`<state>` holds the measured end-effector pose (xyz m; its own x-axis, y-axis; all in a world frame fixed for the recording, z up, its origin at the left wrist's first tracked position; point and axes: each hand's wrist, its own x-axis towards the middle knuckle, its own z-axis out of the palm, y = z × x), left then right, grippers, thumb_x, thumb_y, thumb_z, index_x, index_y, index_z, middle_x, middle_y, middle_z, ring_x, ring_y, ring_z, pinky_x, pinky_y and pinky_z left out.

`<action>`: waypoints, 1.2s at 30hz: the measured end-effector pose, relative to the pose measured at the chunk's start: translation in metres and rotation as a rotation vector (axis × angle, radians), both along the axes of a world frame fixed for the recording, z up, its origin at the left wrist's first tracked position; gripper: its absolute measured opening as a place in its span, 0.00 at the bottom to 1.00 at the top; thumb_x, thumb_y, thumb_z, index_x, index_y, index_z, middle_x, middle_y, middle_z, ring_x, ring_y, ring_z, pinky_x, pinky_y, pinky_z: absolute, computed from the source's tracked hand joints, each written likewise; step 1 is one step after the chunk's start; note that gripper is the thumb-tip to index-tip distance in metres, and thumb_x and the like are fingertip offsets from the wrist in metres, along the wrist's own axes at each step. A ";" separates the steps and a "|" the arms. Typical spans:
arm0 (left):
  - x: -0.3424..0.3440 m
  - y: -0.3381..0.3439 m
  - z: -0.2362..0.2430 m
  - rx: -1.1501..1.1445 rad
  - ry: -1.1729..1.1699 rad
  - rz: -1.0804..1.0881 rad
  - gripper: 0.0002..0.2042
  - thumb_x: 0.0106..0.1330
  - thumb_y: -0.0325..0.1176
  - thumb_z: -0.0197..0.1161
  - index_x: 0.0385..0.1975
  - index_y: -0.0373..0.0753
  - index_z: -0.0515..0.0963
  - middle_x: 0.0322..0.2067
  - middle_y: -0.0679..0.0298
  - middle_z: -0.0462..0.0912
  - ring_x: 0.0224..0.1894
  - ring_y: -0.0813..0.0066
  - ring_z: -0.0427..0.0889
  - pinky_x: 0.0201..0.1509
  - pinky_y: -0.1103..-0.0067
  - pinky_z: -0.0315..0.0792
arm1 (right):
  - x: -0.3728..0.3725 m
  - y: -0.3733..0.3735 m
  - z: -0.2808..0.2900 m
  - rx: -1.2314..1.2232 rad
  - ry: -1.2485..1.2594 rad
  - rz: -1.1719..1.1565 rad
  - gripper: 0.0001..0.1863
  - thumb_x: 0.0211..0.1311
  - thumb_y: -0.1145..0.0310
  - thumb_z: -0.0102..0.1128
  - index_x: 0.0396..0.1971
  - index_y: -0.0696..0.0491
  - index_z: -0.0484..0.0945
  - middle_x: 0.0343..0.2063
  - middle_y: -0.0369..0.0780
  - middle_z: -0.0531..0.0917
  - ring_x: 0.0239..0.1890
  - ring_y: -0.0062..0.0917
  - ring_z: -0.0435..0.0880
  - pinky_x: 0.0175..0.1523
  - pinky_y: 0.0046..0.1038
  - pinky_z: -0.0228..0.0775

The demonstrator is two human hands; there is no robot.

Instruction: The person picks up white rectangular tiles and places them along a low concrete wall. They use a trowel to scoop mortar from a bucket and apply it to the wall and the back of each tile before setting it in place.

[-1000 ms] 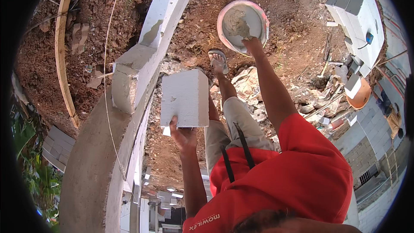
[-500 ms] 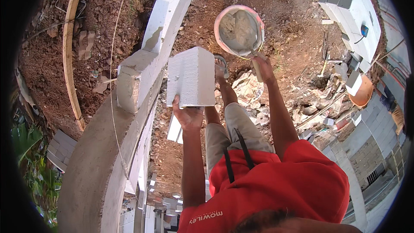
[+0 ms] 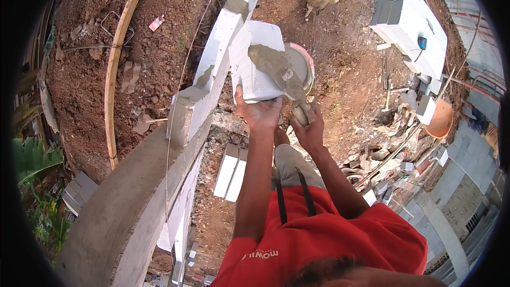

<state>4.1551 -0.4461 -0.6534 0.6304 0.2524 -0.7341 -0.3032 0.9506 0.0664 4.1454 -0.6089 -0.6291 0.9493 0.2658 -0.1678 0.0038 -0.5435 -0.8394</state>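
My left hand (image 3: 258,110) holds a white lightweight concrete block (image 3: 265,33) from its near end, beside the wall. In my right hand (image 3: 311,127) is the handle of a trowel (image 3: 302,112). Grey mortar (image 3: 268,62) lies over the trowel's blade and against the block's upper face; where blade ends and mortar begins is hard to make out. Beyond the block stands a round bucket (image 3: 311,69) with a pinkish rim, partly hidden by the block and trowel. Left of the block runs the wall (image 3: 215,40) of white blocks, with grey mortar patches on top.
A thin string (image 3: 187,64) runs along the wall, left of it. Two white blocks (image 3: 230,171) lie on the ground near the wall's foot. A curved-looking timber (image 3: 113,74) stands at left. At right are stacked blocks (image 3: 411,26), rubble, torn paper and an orange bowl (image 3: 440,119).
My right hand has brought the trowel from the bucket to the block, and mortar now lies against the block's face. The block has shifted slightly away from me and right in view.
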 end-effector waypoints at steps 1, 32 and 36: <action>0.005 -0.002 0.006 0.001 -0.026 0.001 0.45 0.55 0.59 0.69 0.72 0.48 0.60 0.69 0.57 0.64 0.71 0.54 0.63 0.73 0.49 0.60 | -0.004 0.008 0.012 -0.052 0.024 -0.015 0.19 0.51 0.76 0.70 0.44 0.59 0.78 0.38 0.45 0.75 0.39 0.40 0.80 0.43 0.35 0.74; -0.054 0.000 0.016 -0.033 0.023 -0.244 0.36 0.61 0.59 0.64 0.66 0.45 0.70 0.63 0.60 0.75 0.65 0.60 0.75 0.67 0.57 0.71 | 0.136 -0.052 0.060 -0.164 0.799 0.225 0.26 0.70 0.46 0.59 0.46 0.56 0.84 0.15 0.34 0.72 0.16 0.18 0.71 0.22 0.26 0.62; -0.059 -0.002 0.014 -0.059 -0.009 -0.256 0.34 0.62 0.57 0.64 0.65 0.46 0.71 0.60 0.64 0.79 0.62 0.62 0.78 0.64 0.58 0.74 | 0.131 -0.061 0.041 -0.112 0.762 0.117 0.28 0.71 0.43 0.55 0.36 0.56 0.85 0.12 0.32 0.66 0.12 0.19 0.64 0.20 0.28 0.58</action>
